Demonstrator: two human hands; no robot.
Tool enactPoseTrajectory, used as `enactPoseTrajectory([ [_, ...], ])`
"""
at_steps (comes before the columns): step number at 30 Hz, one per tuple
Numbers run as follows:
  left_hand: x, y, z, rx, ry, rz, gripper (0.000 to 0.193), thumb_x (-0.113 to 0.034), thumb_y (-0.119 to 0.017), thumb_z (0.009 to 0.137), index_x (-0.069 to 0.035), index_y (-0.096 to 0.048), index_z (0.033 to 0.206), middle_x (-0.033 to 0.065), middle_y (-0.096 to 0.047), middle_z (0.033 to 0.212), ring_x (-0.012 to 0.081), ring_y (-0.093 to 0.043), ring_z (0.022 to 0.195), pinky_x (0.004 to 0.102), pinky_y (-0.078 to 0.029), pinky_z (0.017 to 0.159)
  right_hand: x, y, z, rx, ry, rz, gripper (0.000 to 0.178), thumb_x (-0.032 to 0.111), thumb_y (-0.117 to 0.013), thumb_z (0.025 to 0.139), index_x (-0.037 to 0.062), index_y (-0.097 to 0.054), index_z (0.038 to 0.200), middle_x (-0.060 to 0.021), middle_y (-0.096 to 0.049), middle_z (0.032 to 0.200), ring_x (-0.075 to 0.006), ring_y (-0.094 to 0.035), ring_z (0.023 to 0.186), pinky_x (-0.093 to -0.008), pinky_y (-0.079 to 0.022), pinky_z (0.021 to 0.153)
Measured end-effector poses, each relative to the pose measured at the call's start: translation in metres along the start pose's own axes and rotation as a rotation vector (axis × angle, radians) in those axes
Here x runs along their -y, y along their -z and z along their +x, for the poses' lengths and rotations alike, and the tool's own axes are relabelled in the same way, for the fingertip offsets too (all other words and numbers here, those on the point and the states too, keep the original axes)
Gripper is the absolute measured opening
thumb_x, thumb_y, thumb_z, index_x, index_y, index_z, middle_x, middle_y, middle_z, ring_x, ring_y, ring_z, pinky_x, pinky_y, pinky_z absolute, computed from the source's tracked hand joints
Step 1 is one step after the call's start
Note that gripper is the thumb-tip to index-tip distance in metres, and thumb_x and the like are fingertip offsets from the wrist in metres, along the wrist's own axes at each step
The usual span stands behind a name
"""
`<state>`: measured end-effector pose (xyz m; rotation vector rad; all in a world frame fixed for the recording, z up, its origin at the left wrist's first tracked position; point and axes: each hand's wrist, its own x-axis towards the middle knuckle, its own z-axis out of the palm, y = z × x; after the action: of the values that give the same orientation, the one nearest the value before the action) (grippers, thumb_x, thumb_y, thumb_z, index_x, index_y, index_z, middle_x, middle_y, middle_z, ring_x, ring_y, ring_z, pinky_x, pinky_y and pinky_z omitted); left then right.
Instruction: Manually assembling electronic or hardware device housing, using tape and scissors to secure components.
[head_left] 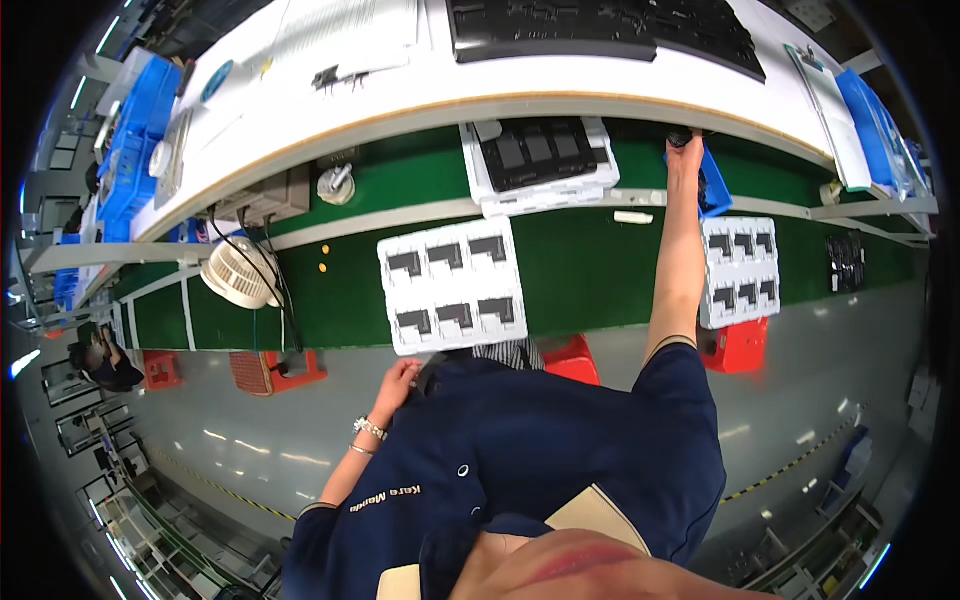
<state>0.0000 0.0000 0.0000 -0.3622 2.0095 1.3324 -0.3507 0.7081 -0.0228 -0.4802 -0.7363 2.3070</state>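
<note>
I see a workshop with a grey floor [820, 395]. A white table [420, 90] curves across the top, blue boxes [148, 110] at its left end and black panels [555, 45] right of its middle. On the green shelf [590, 275] below are a pale fan [238, 272], a white tray [450, 284] with six dark parts, and a second white tray [741, 268] at right.

The first tray's near side reaches the shelf's front edge, close to the person's body; green surface runs from it to the right forearm. The table edge overhangs the reaching hand.

The left hand [403, 372], arm bent, is near that tray's lower left corner, fingers loosely curled; whether it holds anything, I cannot tell. The right hand [686, 152], arm stretched forward, is at a dark thing [679, 137] beside a blue bin [716, 190]; its grip is partly hidden, so I cannot tell.
</note>
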Motion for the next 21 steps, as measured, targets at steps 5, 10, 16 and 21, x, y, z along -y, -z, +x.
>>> enactPoseTrajectory([
  [5,0.046,0.019,-0.017,0.035,0.046,-0.146,0.022,-0.018,-0.052,0.1,-0.003,-0.062,0.113,0.0018,-0.066,0.091,0.0077,-0.057,0.078,0.0227,-0.047,0.07,-0.025,0.033,-0.032,-0.182,-0.122,0.021,0.019,0.01,-0.072,0.076,0.0101,-0.059,0.089,-0.004,-0.065,0.085,-0.0222,-0.066,0.076,-0.0364,-0.054,0.066],
  [10,0.064,0.023,-0.017,-0.031,0.049,-0.116,0.022,-0.018,-0.051,0.1,-0.003,-0.062,0.113,0.0017,-0.067,0.091,0.0072,-0.057,0.078,0.022,-0.047,0.068,-0.041,0.04,-0.027,-0.226,-0.117,0.09,0.019,0.009,-0.071,0.076,0.0086,-0.059,0.09,-0.0046,-0.064,0.084,-0.0222,-0.066,0.075,-0.0359,-0.055,0.066],
  [16,0.036,0.01,-0.004,0.043,0.035,0.053,0.023,-0.018,-0.052,0.1,-0.003,-0.063,0.113,0.0019,-0.067,0.089,0.0077,-0.058,0.078,0.0226,-0.048,0.069,-0.009,0.027,0.011,-0.157,-0.065,0.075,0.017,0.005,-0.071,0.075,0.0065,-0.061,0.088,-0.0073,-0.065,0.084,-0.0251,-0.066,0.075,-0.04,-0.057,0.067],
  [21,-0.023,-0.014,0.038,0.139,-0.09,0.13,0.023,-0.019,-0.052,0.1,-0.002,-0.061,0.113,0.0034,-0.067,0.091,0.0091,-0.059,0.081,0.0248,-0.049,0.076,0.015,0.029,0.035,-0.142,-0.157,0.029,0.014,0.005,-0.071,0.075,0.0068,-0.06,0.084,-0.0077,-0.065,0.08,-0.0242,-0.066,0.071,-0.0388,-0.055,0.061],
])
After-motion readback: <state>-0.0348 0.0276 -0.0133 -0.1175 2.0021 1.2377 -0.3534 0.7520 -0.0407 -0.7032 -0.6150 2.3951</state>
